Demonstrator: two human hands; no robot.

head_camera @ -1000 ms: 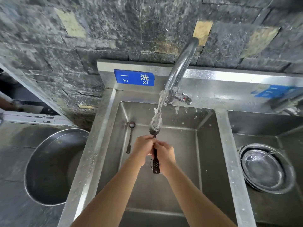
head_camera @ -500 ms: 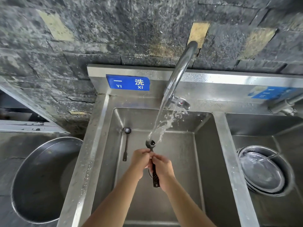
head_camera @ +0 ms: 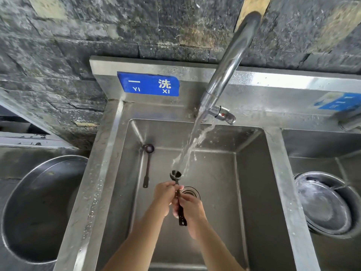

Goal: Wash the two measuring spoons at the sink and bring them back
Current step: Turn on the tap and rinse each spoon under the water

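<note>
Over the steel sink basin I hold a dark measuring spoon, bowl up. My left hand pinches its shaft just below the bowl. My right hand grips the handle lower down, and the handle's end sticks out beneath it. Water from the curved tap falls just right of the bowl and splashes at its rim. A second measuring spoon lies on the basin floor at the left, bowl toward the back wall.
The drain shows just behind my hands. A second basin at the right holds stacked metal bowls. A large steel bowl sits left of the sink. The tap lever juts out at the back.
The spoon's bowl has dropped out from under the stream, which now runs just beside it. My hands have moved down and slightly toward me, and the drain has come into view.
</note>
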